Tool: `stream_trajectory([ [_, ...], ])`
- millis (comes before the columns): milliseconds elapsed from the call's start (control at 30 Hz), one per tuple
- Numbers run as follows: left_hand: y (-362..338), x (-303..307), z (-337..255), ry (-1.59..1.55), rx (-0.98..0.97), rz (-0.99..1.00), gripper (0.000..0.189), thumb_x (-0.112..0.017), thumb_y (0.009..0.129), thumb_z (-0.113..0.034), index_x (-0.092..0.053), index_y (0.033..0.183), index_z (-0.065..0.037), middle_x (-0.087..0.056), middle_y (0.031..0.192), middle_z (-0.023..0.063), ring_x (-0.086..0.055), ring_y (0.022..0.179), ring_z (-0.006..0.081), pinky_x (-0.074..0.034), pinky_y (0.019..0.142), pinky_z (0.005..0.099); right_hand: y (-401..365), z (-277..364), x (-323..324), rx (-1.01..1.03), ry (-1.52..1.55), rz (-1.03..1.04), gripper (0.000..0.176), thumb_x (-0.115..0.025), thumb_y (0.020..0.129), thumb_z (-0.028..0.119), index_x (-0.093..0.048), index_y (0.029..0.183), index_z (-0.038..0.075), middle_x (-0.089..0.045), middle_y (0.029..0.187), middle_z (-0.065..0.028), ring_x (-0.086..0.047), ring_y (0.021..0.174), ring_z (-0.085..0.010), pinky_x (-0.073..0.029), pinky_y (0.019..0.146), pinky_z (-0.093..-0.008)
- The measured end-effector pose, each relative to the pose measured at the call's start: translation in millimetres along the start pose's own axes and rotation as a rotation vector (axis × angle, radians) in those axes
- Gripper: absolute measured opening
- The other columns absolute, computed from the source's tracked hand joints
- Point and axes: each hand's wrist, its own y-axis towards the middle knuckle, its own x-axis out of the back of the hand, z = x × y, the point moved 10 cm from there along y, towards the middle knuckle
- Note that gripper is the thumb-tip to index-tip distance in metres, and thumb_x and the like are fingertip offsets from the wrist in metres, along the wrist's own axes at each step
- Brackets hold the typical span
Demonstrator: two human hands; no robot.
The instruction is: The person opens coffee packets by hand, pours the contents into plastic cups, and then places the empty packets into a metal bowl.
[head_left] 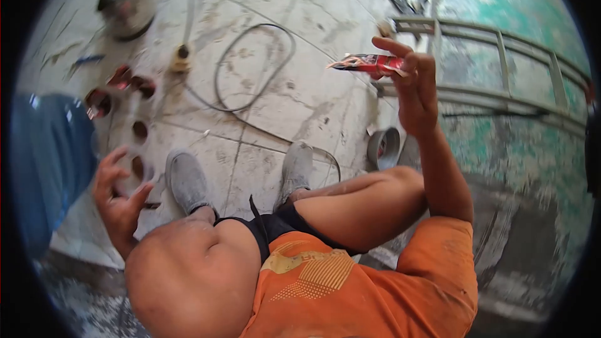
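Observation:
Raised at the right, my right hand pinches a small red packet between thumb and fingers. Its left end is dark with light, multicoloured markings, and print on it is too small to read. My left hand hangs low at the left with fingers spread and nothing visible in it. Close beside that hand are round dark shapes on the floor, which I cannot identify. A large blue translucent container stands just left of it.
A grey cable loops across the dirty tiled floor from a yellowish socket block. A metal ladder lies at the right, near a grey round container. A clear container with a dark and red top stands at the upper left.

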Motion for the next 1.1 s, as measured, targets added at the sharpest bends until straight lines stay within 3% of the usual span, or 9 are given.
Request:
stream_trajectory([
  [100,-4,8,10,0.043,-0.003,0.028,0.044,-0.092,0.074,-0.028,-0.058,0.09,-0.005,-0.067,0.13,0.0211,-0.059,0.126,0.035,-0.041,0.111,0.0467,-76,-52,90,-0.339,-0.131,-0.15,0.013,-0.052,0.103,-0.001,-0.056,0.113,0.005,-0.062,0.132,-0.0126,-0.062,0.1,-0.0114,-0.051,0.087,-0.0283],
  [233,-7,16,20,0.094,0.019,0.03,0.039,-0.084,0.087,-0.032,-0.059,0.09,-0.002,-0.064,0.132,0.0198,-0.058,0.125,0.0335,-0.041,0.109,0.0455,-249,-148,196,-0.742,-0.186,-0.52,0.013,-0.067,0.098,0.005,-0.068,0.11,0.004,-0.071,0.107,-0.0049,-0.067,0.09,-0.013,-0.054,0.08,-0.0288],
  [367,-9,6,5,0.132,0.172,-0.014,0.04,-0.083,0.088,-0.035,-0.061,0.091,-0.001,-0.062,0.13,0.017,-0.06,0.114,0.0209,-0.045,0.102,0.0334,-403,-216,244,-0.877,-0.52,-0.653,0.02,-0.072,0.094,0.011,-0.07,0.112,0.003,-0.072,0.103,-0.007,-0.069,0.092,-0.016,-0.055,0.082,-0.0312],
  [567,-27,-73,-133,0.541,-0.192,-0.335,0.036,-0.086,0.081,-0.038,-0.069,0.085,-0.007,-0.066,0.111,0.0082,-0.06,0.107,0.0145,-0.046,0.096,0.0265,-512,-261,236,-1.055,-0.943,-0.696,0.029,-0.074,0.087,0.014,-0.072,0.116,0.008,-0.069,0.118,-0.0161,-0.067,0.11,-0.0296,-0.052,0.097,-0.0403],
  [733,-44,-96,-177,0.827,-0.268,-0.462,0.033,-0.087,0.076,-0.04,-0.074,0.081,-0.011,-0.069,0.099,0.0024,-0.06,0.102,0.0102,-0.046,0.091,0.0219,-457,-307,199,-1.032,-0.846,-0.436,0.038,-0.072,0.085,0.013,-0.07,0.123,0.009,-0.067,0.126,-0.0185,-0.061,0.12,-0.037,-0.048,0.106,-0.0433],
  [767,-45,-104,-168,0.986,-0.297,-0.262,0.03,-0.085,0.082,-0.029,-0.068,0.086,-0.006,-0.067,0.108,0.0105,-0.06,0.109,0.0186,-0.045,0.098,0.0312,-421,-310,184,-1.015,-0.697,-0.351,0.038,-0.071,0.087,0.012,-0.07,0.125,0.009,-0.066,0.128,-0.0186,-0.062,0.12,-0.0361,-0.049,0.104,-0.043],
  [800,-53,-104,-152,1.157,-0.292,-0.056,0.028,-0.083,0.087,-0.018,-0.062,0.092,-0.001,-0.066,0.116,0.0185,-0.06,0.116,0.0269,-0.044,0.105,0.0405,-380,-306,167,-0.98,-0.533,-0.246,0.037,-0.069,0.089,0.011,-0.069,0.126,0.008,-0.066,0.13,-0.0186,-0.062,0.121,-0.0352,-0.051,0.102,-0.0426],
  [900,-65,24,22,0.534,0.069,-0.278,0.019,-0.082,0.084,-0.01,-0.069,0.092,0.001,-0.061,0.088,0.0133,-0.061,0.085,0.0266,-0.048,0.077,0.0394,-244,-263,94,-0.826,-0.415,0.166,0.035,-0.064,0.093,0.003,-0.066,0.127,0.004,-0.058,0.141,-0.0175,-0.066,0.114,-0.0342,-0.055,0.093,-0.0395],
  [1100,-90,25,63,0.67,0.209,-0.372,0.027,-0.09,0.077,-0.026,-0.078,0.092,-0.006,-0.069,0.099,0.01,-0.068,0.091,0.0298,-0.054,0.076,0.0384,-44,-127,-92,-0.252,-0.395,0.584,0.037,-0.068,0.085,-0.005,-0.065,0.122,0.002,-0.063,0.129,-0.0189,-0.065,0.112,-0.0387,-0.054,0.093,-0.0405],
])
